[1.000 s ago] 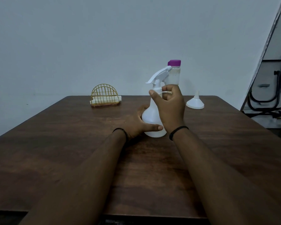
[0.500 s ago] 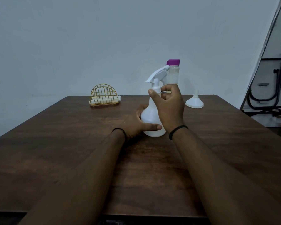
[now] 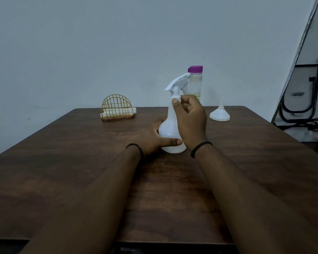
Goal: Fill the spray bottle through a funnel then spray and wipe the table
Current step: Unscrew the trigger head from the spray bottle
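Observation:
A white spray bottle [image 3: 170, 129] stands upright in the middle of the dark wooden table [image 3: 81, 162]. My left hand [image 3: 154, 138] grips its round base, thumb across the front. My right hand [image 3: 190, 118] holds the neck just under the white trigger head [image 3: 178, 83], fingers curled round the collar. Behind the sprayer stands a clear bottle with a purple cap [image 3: 195, 81], holding pale liquid. A white funnel [image 3: 219, 114] sits mouth-down at the back right.
A gold wire holder with white napkins [image 3: 117, 110] stands at the back left of the table. A folded black metal frame [image 3: 301, 107] leans beyond the table's right edge. A plain wall lies behind.
My right hand has turned round the sprayer's neck, its fingers shifting to the right. The left hand and the bottle stay where they were.

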